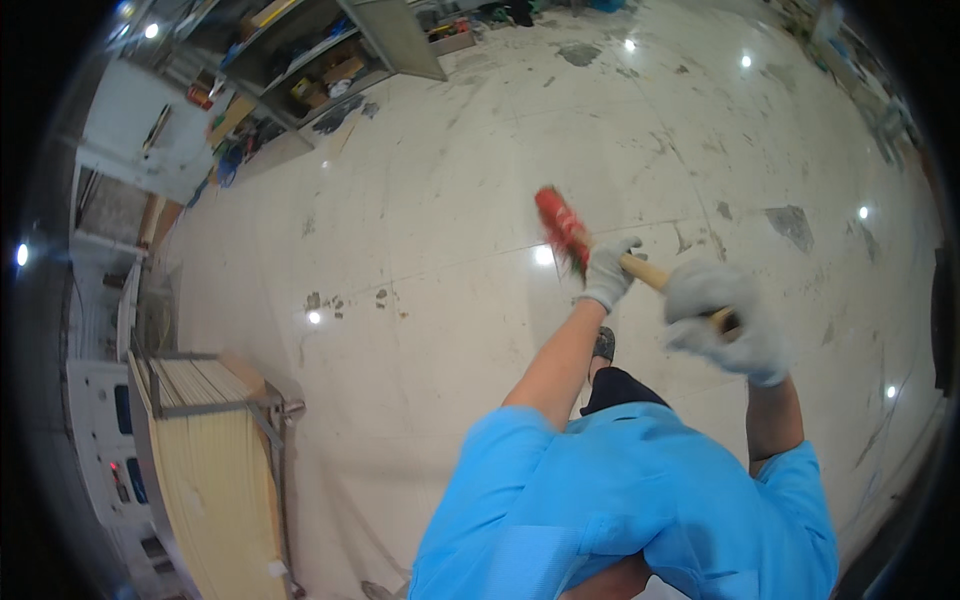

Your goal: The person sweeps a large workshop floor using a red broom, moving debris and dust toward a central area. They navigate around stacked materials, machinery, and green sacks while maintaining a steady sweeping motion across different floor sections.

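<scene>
Both my hands, in pale work gloves, are closed round the light wooden handle of a broom [646, 271]. My left hand [610, 274] grips it low down, close to the red broom head [563, 225]. Higher up, near the handle's end, my right hand [718, 312] is wrapped round it and smeared by motion. The broom slants down and away to the left from my right hand. Its head has dark greenish bristles along one side and is blurred; whether they touch the floor I cannot tell.
Pale tiled floor [430, 200] with dark worn patches spreads ahead. At the left front stands a metal-framed rack [215, 480] of cream panels. An open-doored cabinet [300, 60] with tools and boxes is at the far left. More clutter [850, 70] lines the far right wall.
</scene>
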The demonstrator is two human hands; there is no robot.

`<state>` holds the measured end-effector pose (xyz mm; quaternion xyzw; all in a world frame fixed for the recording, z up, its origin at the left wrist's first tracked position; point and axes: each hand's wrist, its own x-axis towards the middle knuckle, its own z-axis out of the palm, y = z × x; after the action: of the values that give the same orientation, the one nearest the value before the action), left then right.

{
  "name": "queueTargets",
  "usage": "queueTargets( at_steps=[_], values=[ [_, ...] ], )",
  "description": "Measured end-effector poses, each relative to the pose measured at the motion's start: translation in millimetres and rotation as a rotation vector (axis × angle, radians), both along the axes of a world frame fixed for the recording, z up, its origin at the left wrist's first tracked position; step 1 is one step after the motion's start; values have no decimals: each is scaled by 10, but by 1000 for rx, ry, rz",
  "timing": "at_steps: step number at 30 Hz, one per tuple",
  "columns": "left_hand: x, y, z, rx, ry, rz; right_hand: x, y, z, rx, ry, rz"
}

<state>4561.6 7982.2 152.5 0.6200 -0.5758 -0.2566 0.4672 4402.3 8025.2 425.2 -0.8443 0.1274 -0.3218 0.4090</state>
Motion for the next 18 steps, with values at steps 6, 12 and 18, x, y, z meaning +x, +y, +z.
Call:
queueTargets(
  at_steps=[6,12,18],
  values=[
    [126,-895,501,-236,-325,-119,-203,-906,140,-205,34,332],
    [532,-1195,859,-120,-404,-269,-439,-1572,111,405,-453,55],
    [1546,-1681,55,329,-378,-243,380,-2919,-846,783,-271,-133]
  ],
)
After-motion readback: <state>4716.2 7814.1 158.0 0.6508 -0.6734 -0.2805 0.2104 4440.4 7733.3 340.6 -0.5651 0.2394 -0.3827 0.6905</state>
